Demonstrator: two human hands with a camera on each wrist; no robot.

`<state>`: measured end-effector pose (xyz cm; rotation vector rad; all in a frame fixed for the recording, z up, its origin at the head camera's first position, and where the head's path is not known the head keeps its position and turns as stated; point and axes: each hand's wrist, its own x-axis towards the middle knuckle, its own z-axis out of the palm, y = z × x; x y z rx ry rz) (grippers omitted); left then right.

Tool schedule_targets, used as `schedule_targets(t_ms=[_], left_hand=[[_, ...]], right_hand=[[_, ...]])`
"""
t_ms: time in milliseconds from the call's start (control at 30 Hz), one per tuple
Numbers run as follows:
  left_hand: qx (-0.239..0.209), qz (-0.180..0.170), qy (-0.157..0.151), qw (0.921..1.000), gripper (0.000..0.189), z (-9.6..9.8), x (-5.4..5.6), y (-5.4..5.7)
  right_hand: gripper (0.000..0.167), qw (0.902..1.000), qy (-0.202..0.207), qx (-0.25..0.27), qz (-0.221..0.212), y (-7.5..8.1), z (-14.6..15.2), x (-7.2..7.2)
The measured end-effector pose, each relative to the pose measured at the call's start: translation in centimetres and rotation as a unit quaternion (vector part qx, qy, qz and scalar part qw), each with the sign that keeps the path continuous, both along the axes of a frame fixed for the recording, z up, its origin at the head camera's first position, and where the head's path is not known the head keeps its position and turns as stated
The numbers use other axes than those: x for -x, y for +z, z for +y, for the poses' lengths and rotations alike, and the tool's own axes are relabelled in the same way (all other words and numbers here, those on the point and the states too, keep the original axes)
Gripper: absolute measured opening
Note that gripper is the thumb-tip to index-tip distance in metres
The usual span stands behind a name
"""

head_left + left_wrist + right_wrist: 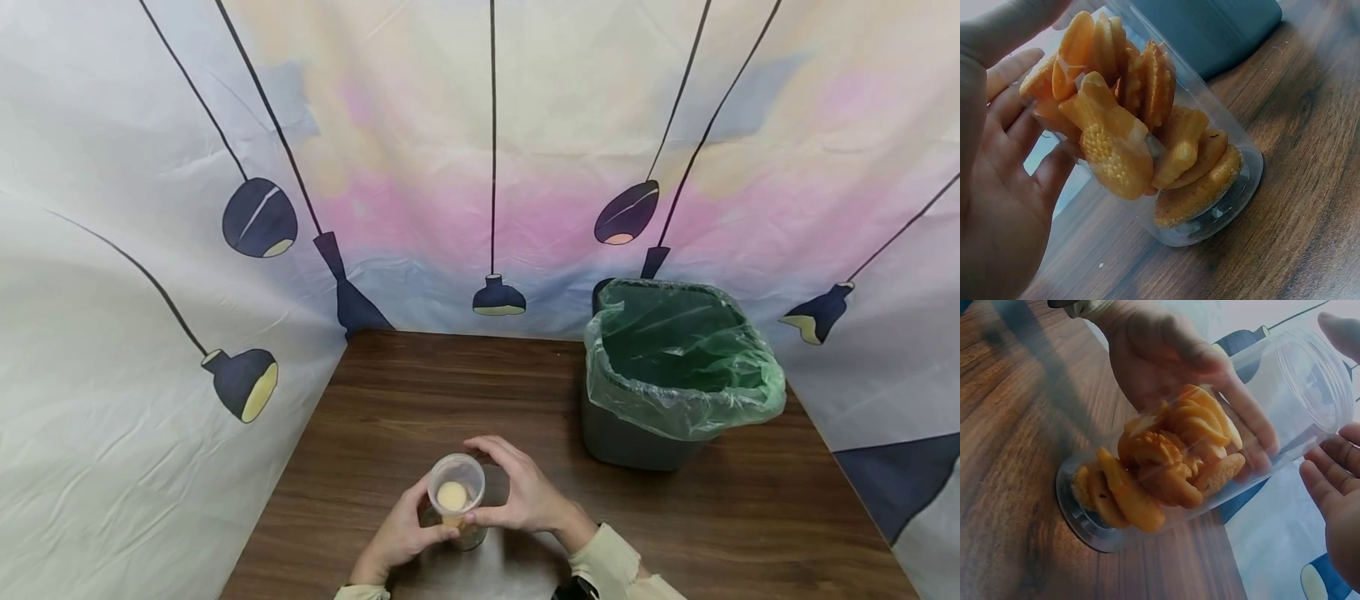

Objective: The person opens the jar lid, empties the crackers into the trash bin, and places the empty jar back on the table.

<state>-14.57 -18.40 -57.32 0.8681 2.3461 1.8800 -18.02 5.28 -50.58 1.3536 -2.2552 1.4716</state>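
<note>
A tall clear plastic jar [459, 477] without a lid, its mouth facing up, stands close over the table between both hands. Golden biscuits [1116, 156], some ridged and one fish-shaped, fill its lower part. My left hand [401, 529] grips the jar's side, thumb in front; the right wrist view shows this left hand [1172, 362] with fingers behind the wall. At the rim is my right hand [528, 493], thumb tip right at the edge, its other fingers spread beyond the mouth. In its own wrist view, the right hand [1344, 512] is partly cut off by the frame.
A dark bin [630, 437] lined with a green translucent bag [675, 408] stands on the table at the back right. The brown wooden table [442, 375] meets a fabric backdrop [420, 167] printed with hanging lamps. Small crumbs lie on the wood.
</note>
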Motion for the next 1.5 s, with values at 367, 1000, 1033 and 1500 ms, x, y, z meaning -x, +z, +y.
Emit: schedule_targets(t_ms=[367, 1000, 1033, 1500], left_hand=[[0.0, -0.005, -0.001, 1.0, 0.08, -0.1, 0.1, 0.0], [-0.009, -0.008, -0.009, 0.9999, 0.077, -0.1, 0.1, 0.1], [-0.01, -0.012, -0.009, 0.9998, 0.076, -0.1, 0.0, 0.1], [-0.01, -0.013, -0.004, 0.9999, 0.074, -0.1, 0.1, 0.0]], right_hand=[[0.078, 0.9999, -0.003, 0.013, 0.003, -0.1, 0.0, -0.6], [0.078, 0.9968, -0.055, 0.057, 0.012, -0.6, -1.2, -1.7], [0.078, 0.9963, -0.061, 0.059, 0.012, -0.7, -1.3, -1.9], [0.078, 0.9895, -0.115, 0.07, 0.052, -1.4, -2.2, -2.4]])
